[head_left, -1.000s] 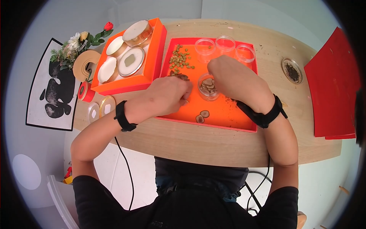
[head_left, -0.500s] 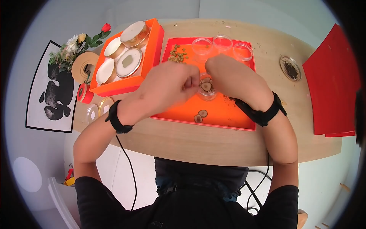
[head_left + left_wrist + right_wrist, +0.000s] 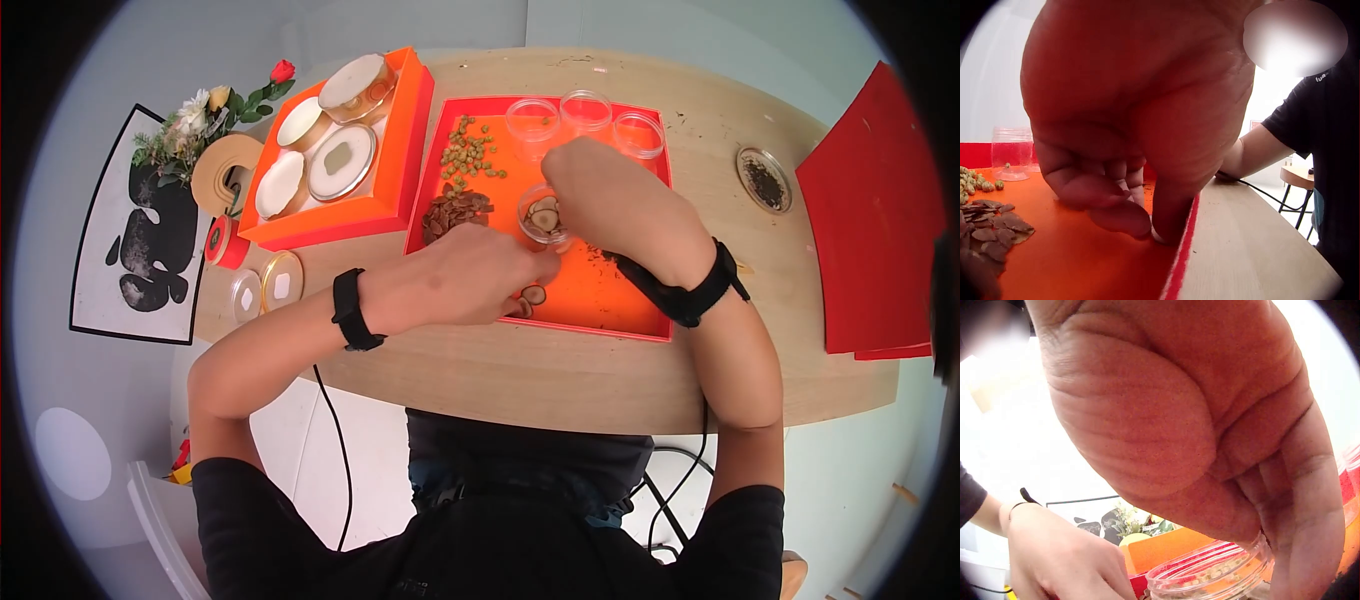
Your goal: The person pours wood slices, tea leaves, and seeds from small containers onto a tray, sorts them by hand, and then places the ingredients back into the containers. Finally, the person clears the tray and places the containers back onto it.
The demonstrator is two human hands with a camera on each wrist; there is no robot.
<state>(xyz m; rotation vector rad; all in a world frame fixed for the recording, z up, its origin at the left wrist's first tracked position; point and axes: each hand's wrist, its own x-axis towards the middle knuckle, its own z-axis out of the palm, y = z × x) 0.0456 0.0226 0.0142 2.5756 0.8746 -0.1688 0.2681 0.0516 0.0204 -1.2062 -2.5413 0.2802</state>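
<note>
Down comes the left hand [image 3: 455,278] to the near edge of the tray [image 3: 610,302], fingers bent beside loose slices [image 3: 535,295], any pinch hidden; mid-tray, the right hand [image 3: 625,205] grips the partly covered jar [image 3: 543,215].

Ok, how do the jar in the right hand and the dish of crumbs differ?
The jar holds pale round slices; the dish holds dark crumbs. The right hand grips the jar over the orange tray; the dish sits untouched on the table. Both are clear and round.
</note>
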